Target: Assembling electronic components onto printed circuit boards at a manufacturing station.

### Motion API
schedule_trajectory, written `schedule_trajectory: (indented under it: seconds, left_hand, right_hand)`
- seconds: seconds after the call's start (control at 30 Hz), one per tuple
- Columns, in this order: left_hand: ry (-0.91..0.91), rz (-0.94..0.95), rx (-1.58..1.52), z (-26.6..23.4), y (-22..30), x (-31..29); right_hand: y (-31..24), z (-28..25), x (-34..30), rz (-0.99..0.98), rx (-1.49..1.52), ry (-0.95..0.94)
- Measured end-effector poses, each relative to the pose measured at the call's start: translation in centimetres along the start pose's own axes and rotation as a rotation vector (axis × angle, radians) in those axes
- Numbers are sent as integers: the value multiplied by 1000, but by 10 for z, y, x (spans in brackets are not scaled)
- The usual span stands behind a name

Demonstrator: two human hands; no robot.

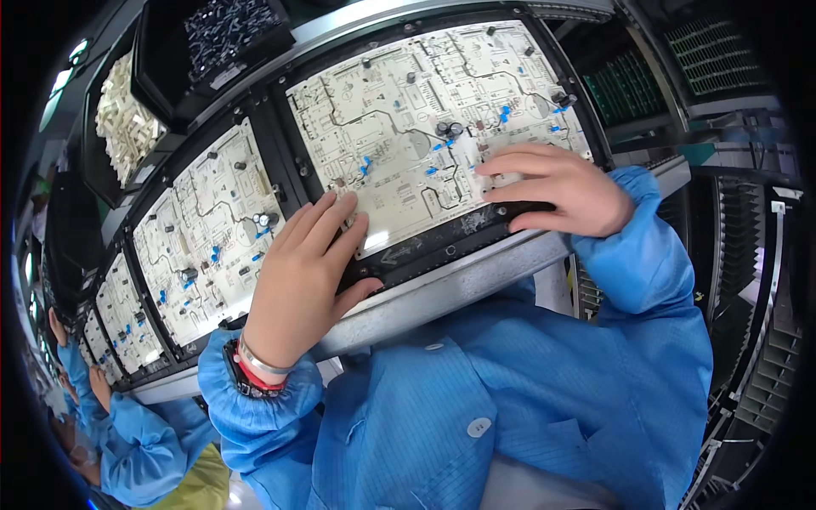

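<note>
A pale circuit board (382, 200) lies in a black carrier frame (293, 144) in front of me. Blue parts, round black capacitors (449, 129) and other small components stand on it. My left hand (302, 276) rests flat at the board's lower left corner, fingers stretched over the frame's edge and thumb apart. Over the lower right part of the board my right hand (561, 189) reaches with spread, slightly bent fingers. Its thumb is near the front bar of the frame. Neither hand shows anything held, though the area beneath the fingers is hidden.
A second populated board (204, 225) and more follow leftward along a metal rail (442, 285). Black bins with white connectors (126, 127) and dark parts (229, 38) stand behind. Slotted racks (756, 314) are at the right. A blue-sleeved co-worker (144, 450) works at the left.
</note>
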State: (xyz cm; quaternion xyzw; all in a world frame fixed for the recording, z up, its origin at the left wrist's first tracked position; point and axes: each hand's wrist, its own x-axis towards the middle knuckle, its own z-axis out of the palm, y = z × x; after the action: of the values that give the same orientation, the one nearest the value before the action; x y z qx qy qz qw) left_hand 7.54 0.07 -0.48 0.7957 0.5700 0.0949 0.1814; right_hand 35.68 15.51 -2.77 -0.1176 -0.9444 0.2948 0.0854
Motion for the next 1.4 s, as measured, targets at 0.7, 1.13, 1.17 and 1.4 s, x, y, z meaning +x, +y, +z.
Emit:
schedule_trajectory:
  seconds: [0.7, 1.13, 1.17, 1.4]
  left_hand:
    - [43, 18, 72, -1, -2, 2]
    - [99, 109, 236, 14, 0, 3]
    - [99, 110, 236, 16, 0, 4]
    - [127, 57, 253, 15, 4, 6]
  right_hand:
    - [25, -63, -14, -56, -74, 170]
    - [52, -71, -93, 256, -15, 27]
    - [53, -69, -92, 255, -38, -9]
    - [62, -73, -89, 97, -279, -113]
